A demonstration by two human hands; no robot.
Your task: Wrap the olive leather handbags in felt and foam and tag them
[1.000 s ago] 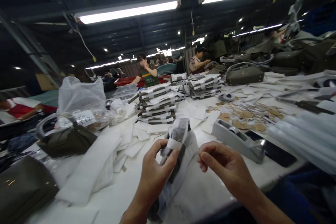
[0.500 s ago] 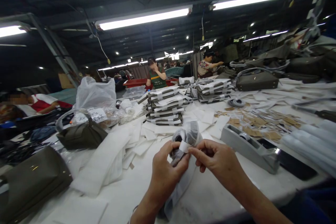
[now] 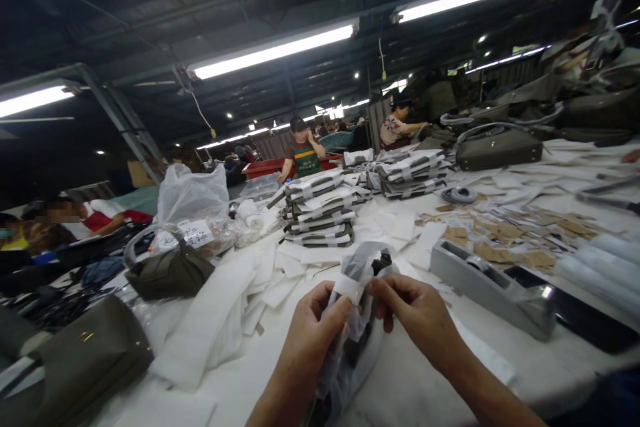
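Observation:
A dark strap wrapped in thin translucent white sheeting [image 3: 357, 330] stands between my hands at the front of the white table [image 3: 400, 373]. My left hand [image 3: 313, 327] grips its left side, thumb over a short white piece [image 3: 349, 287] wrapped across it. The fingers of my right hand [image 3: 413, 303] are pinched at the right edge of the wrapping, near that white piece. Dark hardware [image 3: 383, 260] shows at the top of the bundle. A grey tape dispenser [image 3: 493, 290] rests to the right of my right hand.
Flat wrapped pieces [image 3: 320, 207] are stacked behind my hands. White sheets [image 3: 205, 320] and olive handbags [image 3: 90, 353] lie left. Brown tags [image 3: 505, 233], a black flat object [image 3: 575, 310] and white rolls [image 3: 600, 267] lie right. A person in a green apron [image 3: 306, 157] is across the table.
The wrapped bundle has turned in my hands and now shows more of its length and dark hardware at its top. The white piece lies flatter across it. The view has shifted slightly.

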